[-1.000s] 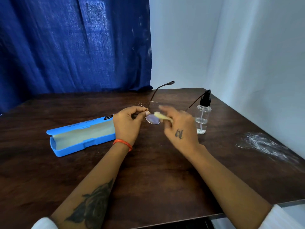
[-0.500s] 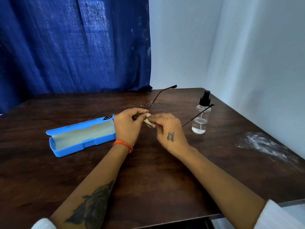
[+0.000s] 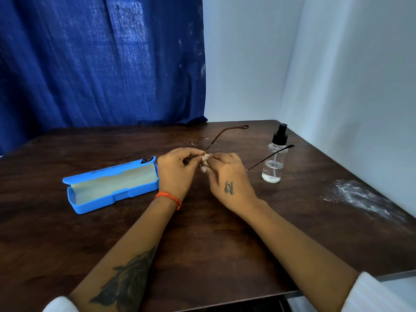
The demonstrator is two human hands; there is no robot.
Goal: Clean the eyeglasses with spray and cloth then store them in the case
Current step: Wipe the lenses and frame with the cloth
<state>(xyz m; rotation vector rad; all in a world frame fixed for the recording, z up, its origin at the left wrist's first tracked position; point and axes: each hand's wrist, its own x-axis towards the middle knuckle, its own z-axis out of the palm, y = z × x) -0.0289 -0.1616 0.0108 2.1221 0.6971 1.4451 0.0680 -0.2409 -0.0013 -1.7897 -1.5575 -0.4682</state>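
Note:
Thin brown-framed eyeglasses (image 3: pixel 225 134) are held over the middle of the table, temples open and pointing away from me. My left hand (image 3: pixel 176 171) pinches the frame at its left hinge. My right hand (image 3: pixel 227 179) presses a small pale cloth (image 3: pixel 205 159) against a lens, and both hands hide the lenses. One temple tip crosses in front of the clear spray bottle (image 3: pixel 274 163) with a black pump, which stands to the right. The open blue case (image 3: pixel 110 184) with a pale lining lies to the left.
The dark wooden table (image 3: pixel 202 233) has a white powdery smear (image 3: pixel 360 199) near its right edge. A blue curtain (image 3: pixel 101 64) hangs behind, with white walls at the back right. The table's front edge runs close to my sleeves.
My right hand has slid left along the glasses with the cloth until it meets my left fingers. The lens that showed a second ago is now covered, and the temples have tilted slightly.

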